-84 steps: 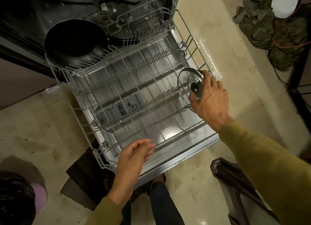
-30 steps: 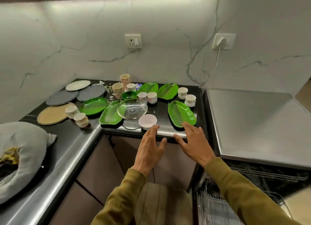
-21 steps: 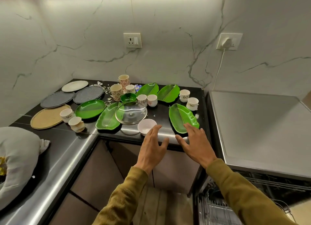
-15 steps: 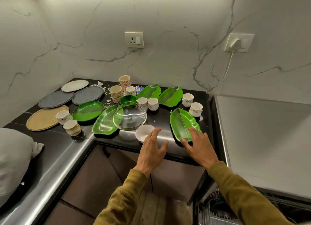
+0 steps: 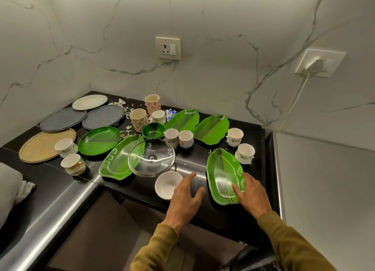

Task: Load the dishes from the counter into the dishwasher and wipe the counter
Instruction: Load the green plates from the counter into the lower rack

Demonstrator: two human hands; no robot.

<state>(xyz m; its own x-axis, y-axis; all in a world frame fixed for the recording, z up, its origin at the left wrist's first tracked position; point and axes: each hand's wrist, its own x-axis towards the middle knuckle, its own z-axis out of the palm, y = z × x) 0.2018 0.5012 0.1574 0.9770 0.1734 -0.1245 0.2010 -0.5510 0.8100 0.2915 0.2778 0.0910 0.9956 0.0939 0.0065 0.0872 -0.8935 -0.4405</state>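
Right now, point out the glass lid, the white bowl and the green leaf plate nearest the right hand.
glass lid (image 5: 151,158): head view, on the small centre knob.
white bowl (image 5: 167,184): head view, on the inside bottom.
green leaf plate (image 5: 223,173): head view, on the midrib, beyond the right hand's fingertips.

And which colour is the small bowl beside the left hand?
White, plain inside; the small bowl shows in the head view, beside the left hand.

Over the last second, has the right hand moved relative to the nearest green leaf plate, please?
Yes. The right hand has moved forward over the green leaf plate, its fingers now lying across the near right edge.
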